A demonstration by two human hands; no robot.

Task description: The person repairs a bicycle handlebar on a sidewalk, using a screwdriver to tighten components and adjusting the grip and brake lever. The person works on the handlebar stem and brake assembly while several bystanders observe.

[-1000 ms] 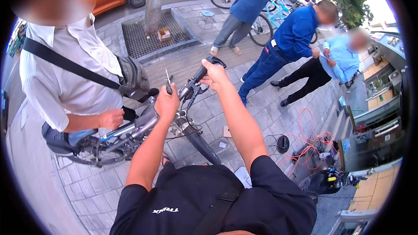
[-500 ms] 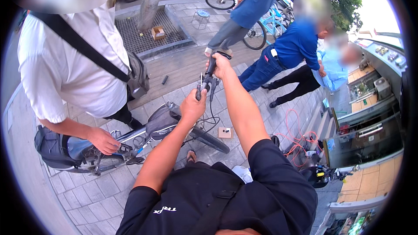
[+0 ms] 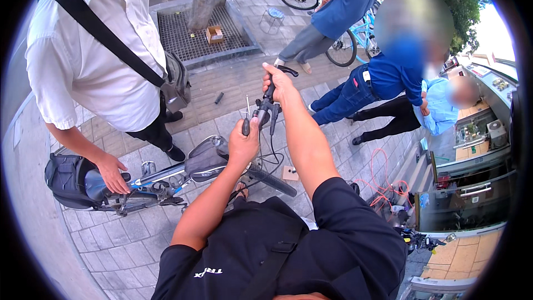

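Note:
My right hand (image 3: 279, 84) is wrapped round the black grip (image 3: 270, 90) of a bicycle handlebar, below a dark brake lever (image 3: 288, 70). Closer to me, my left hand (image 3: 243, 145) is closed on a black-handled tool (image 3: 246, 127). A thin metal shaft stands up beside its handle, next to the clamp and levers (image 3: 268, 112) on the bar. Most of what lies in the left palm is hidden by the fingers. The bicycle (image 3: 152, 179) extends to the left, with a grey frame bag (image 3: 206, 159) and a knobby front tyre (image 3: 272, 182).
On the left a person in a white shirt (image 3: 111, 61) rests a hand at the saddle (image 3: 100, 183). Several people stand ahead at the right. A small cardboard piece (image 3: 289, 173) and a dark cylinder (image 3: 219, 98) lie on the paving. An orange hose (image 3: 383, 183) coils by the shop steps.
The whole view has shifted slightly. My left hand stays closed on the tool, and the right keeps the grip with its thumb raised more. The white-shirted person's hand has moved back toward the saddle.

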